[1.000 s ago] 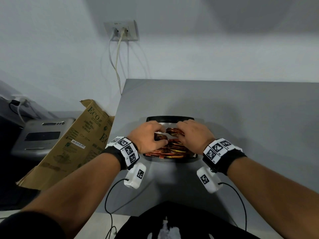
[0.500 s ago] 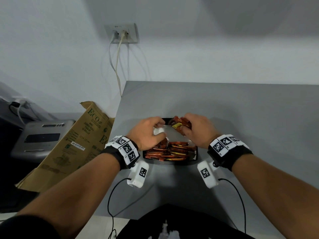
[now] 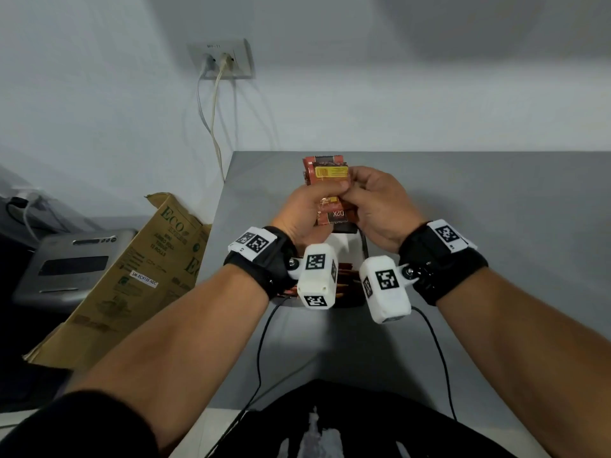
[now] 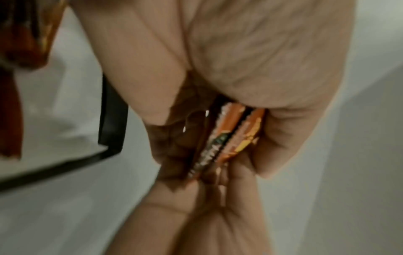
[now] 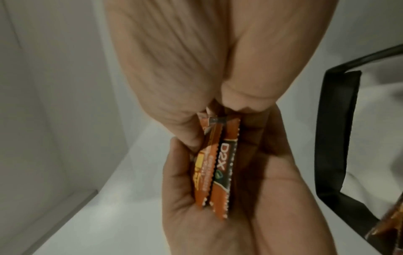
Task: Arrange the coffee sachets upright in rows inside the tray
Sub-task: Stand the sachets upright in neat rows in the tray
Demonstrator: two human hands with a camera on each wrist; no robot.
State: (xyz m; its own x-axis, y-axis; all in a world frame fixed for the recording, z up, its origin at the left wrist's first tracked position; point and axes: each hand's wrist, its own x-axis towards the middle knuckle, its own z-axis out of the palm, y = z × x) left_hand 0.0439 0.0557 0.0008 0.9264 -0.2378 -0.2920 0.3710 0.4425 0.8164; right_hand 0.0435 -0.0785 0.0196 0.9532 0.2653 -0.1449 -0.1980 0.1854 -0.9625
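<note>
The table (image 3: 463, 226) is flat and grey, and its far edge meets a pale wall (image 3: 363, 94). On the wall there is a socket plate (image 3: 221, 59) with two plugs in it, and two thin cords (image 3: 211, 127) hang down from it past the table's left corner. To the left of the table, lower down, a brown cardboard box (image 3: 132, 279) leans over, with green letters on it. Next to the box sits a grey machine (image 3: 69, 266). Both hands are up above the table and close together, and they hold a small bunch of coffee sachets (image 3: 325, 175) between them. The left hand (image 3: 305, 209) has its fingers and thumb curled round the bunch from the left. The right hand (image 3: 380, 206) pinches the same bunch from the right. The sachets are orange and brown, and one has a yellow patch. The black tray (image 3: 363, 246) sits on the table under the hands, mostly hidden by the wrists and their white cameras. In the wrist views its black rim and pale floor show, with more sachets (image 4: 13, 51) still lying in it.
</note>
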